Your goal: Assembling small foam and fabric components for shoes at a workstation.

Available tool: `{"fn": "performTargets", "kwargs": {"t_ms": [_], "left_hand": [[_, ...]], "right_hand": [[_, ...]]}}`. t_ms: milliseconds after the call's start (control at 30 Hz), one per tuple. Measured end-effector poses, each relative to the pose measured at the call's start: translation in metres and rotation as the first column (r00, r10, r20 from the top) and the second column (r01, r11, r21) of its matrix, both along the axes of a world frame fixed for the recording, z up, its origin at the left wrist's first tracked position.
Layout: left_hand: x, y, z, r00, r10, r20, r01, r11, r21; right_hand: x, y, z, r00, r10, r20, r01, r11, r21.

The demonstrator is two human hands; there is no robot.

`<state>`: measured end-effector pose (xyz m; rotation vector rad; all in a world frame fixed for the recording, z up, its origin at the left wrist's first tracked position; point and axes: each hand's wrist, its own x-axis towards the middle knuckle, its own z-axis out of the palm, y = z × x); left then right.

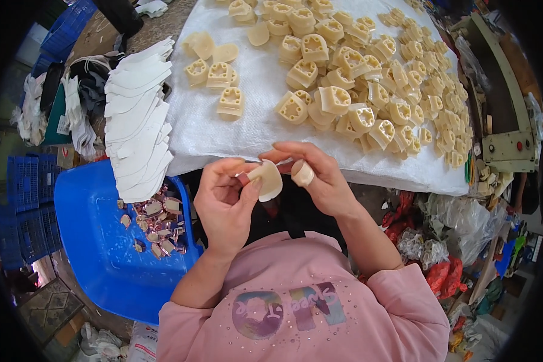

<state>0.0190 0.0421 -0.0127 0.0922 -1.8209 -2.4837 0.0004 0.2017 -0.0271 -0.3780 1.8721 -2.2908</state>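
In front of my chest, my left hand (226, 196) is closed on a cream shoe-heel piece (270, 182), its thumb pressed on the flat face. A small reddish-pink bit (243, 178) shows by those fingers; I cannot make out what it is. My right hand (320, 178) is close against the piece's right side, fingers stretched toward its far edge and thumb apart. A beige cover (303, 174) wraps that thumb. Beyond both hands, several hollow cream heels (335, 99) are heaped on a white woven sheet (208, 134); a few stand separately at its left.
Overlapping white cut pieces (136, 120) hang over the table's left edge. Below them, a blue tub (96, 265) holds shiny pinkish pieces (160, 223). Blue crates (27, 187) are stacked far left. Plastic bags (458, 220) and a metal frame with buttons (513, 145) are on the right.
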Motion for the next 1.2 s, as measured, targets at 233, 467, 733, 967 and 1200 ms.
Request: {"fn": "performTargets", "kwargs": {"t_ms": [233, 467, 733, 967, 1200], "left_hand": [[0.0, 0.005, -0.01, 0.992, -0.12, -0.035, 0.12, 0.993, 0.012], [-0.001, 0.004, -0.007, 0.987, -0.16, -0.011, 0.16, 0.987, -0.007], [-0.006, -0.002, -0.008, 0.954, -0.186, -0.235, 0.049, 0.87, -0.49], [-0.012, -0.008, -0.012, 0.807, -0.259, -0.531, -0.106, 0.821, -0.561], [-0.006, -0.019, -0.01, 0.863, -0.345, -0.37, 0.118, 0.848, -0.516]], "right_hand": [[0.002, -0.007, 0.003, 0.954, -0.088, -0.285, 0.175, 0.939, 0.295], [-0.008, -0.001, 0.004, 0.998, 0.023, -0.064, -0.015, 0.993, 0.118], [0.002, -0.001, -0.001, 0.842, -0.107, -0.529, 0.358, 0.844, 0.399], [-0.009, 0.016, 0.014, 0.98, 0.085, 0.178, -0.085, 0.996, -0.011], [-0.014, 0.02, 0.012, 0.88, 0.03, -0.474, 0.17, 0.912, 0.373]]}}
